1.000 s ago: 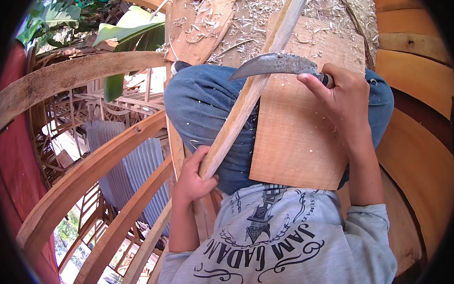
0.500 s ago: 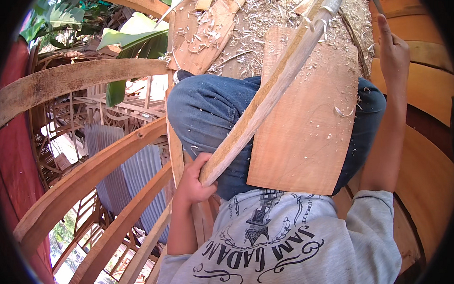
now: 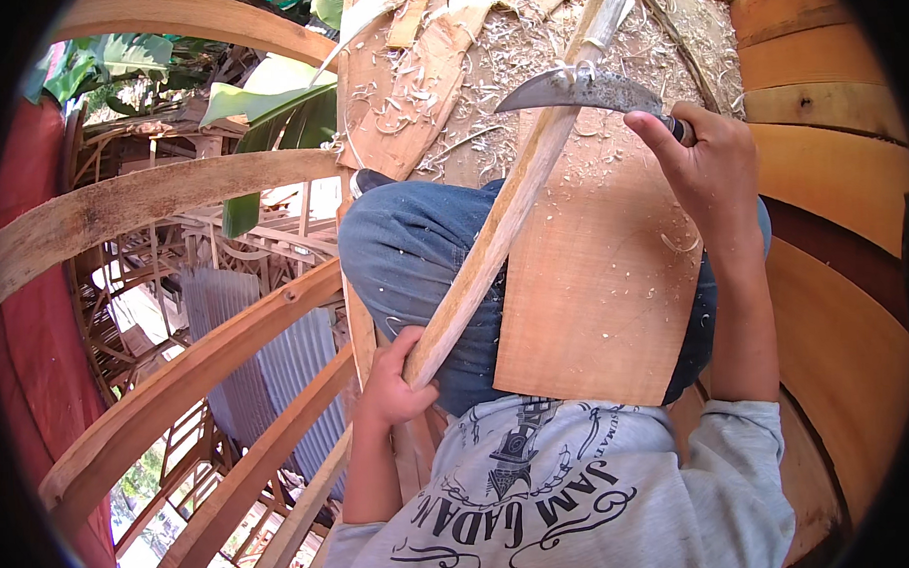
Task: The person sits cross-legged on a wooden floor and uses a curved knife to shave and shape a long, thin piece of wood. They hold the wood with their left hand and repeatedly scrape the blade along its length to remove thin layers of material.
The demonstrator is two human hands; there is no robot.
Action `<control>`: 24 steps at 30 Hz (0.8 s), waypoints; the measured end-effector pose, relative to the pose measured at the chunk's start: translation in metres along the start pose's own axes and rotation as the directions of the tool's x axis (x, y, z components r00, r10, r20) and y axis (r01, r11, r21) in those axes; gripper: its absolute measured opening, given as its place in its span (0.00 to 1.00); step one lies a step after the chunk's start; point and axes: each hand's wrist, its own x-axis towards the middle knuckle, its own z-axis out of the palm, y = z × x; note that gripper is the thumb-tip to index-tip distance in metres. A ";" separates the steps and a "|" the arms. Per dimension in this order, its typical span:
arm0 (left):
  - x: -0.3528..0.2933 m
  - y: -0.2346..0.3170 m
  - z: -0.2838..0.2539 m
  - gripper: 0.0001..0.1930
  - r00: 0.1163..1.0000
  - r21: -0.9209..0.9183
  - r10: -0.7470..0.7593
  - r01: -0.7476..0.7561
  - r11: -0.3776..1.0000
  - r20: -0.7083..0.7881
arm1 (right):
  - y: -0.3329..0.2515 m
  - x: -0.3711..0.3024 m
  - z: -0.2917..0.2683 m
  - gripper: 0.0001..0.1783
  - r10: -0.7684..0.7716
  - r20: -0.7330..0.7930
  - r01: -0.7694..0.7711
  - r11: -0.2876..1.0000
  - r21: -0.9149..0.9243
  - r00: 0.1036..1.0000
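My left hand [image 3: 398, 381] is closed round the near end of a long wooden pole [image 3: 488, 248], pale grey with a yellowish shaved strip. The pole slants up to the right, over my lap, and its far end passes out at the top. My right hand [image 3: 709, 170] grips the dark handle of a curved machete [image 3: 588, 91], thumb along the handle. Its spotted grey blade lies across the upper part of the pole, tip to the left, with curled shavings at the blade. A flat wooden board [image 3: 601, 309] rests on my lap beneath the pole.
Wood shavings [image 3: 488, 93] and loose planks [image 3: 423, 105] cover the floor ahead. Curved wooden ribs [image 3: 198, 393] with open gaps run along the left, corrugated sheets [image 3: 297, 370] below them. A planked wall [image 3: 821, 171] rises on the right. A banana leaf [image 3: 268, 95] hangs at upper left.
My right hand has come down and left from the upper right, bringing the machete blade onto the pole. My left hand keeps its hold; the view has shifted slightly.
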 end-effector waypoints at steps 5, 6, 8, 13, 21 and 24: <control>-0.001 -0.005 0.001 0.27 1.000 0.006 0.025 -0.025 1.000 -0.018 | 0.019 0.028 0.004 0.41 0.073 -0.020 -0.072 0.994 0.079 0.997; -0.002 -0.004 0.001 0.27 1.000 0.003 0.015 -0.015 1.000 -0.014 | 0.027 0.035 0.005 0.42 0.123 -0.027 -0.118 0.984 0.136 0.992; -0.001 -0.006 0.001 0.27 0.999 -0.016 0.023 -0.024 1.000 -0.025 | 0.036 0.046 0.003 0.42 0.112 -0.058 -0.107 0.991 0.079 0.992; 0.000 -0.012 0.000 0.30 0.999 -0.035 0.037 -0.036 0.999 0.021 | 0.051 0.059 0.004 0.44 0.181 -0.126 -0.163 0.977 0.138 0.975; -0.002 -0.007 0.001 0.25 1.000 0.001 0.007 -0.007 1.000 -0.021 | 0.066 0.037 -0.015 0.40 0.296 -0.061 -0.253 0.891 0.378 0.953; 0.000 -0.002 0.004 0.25 0.999 0.030 0.008 -0.007 1.000 -0.040 | 0.005 -0.007 -0.011 0.38 0.051 -0.009 -0.047 0.973 0.227 0.999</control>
